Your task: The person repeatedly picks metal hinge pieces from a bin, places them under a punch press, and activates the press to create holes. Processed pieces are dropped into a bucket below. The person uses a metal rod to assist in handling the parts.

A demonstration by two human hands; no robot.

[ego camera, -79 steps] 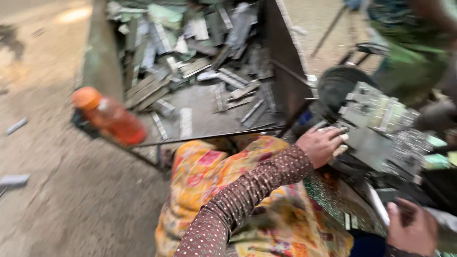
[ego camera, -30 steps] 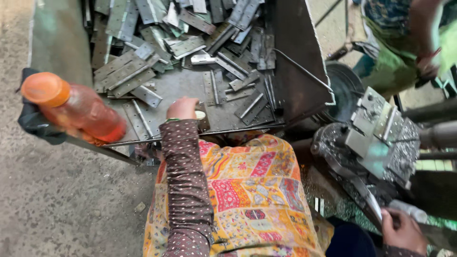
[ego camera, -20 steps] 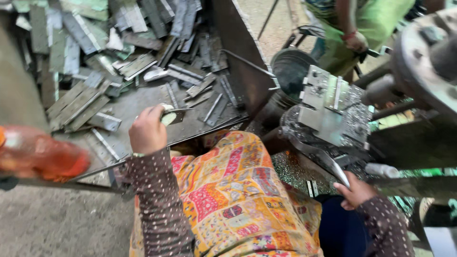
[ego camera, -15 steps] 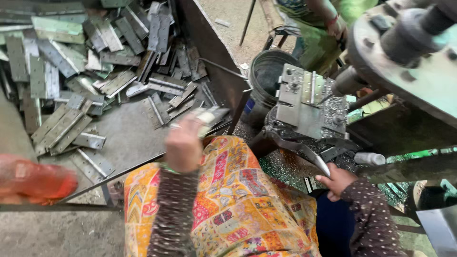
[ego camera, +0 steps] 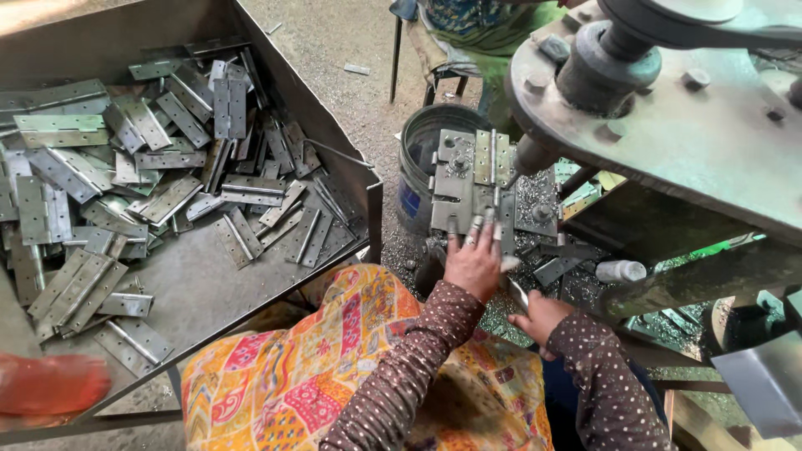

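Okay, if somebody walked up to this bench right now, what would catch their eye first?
Probably the big metal tray on the left, heaped with flat steel hinges. Next, the left hand pressing a hinge onto the machine's plate at centre, under a heavy grey wheel. The right hand sits just below, gripping a thin lever.

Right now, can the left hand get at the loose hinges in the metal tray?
Probably yes. The left hand rests on the machine's fixture plate; the hinges lie uncovered in the open-topped tray just to its left, nothing between.
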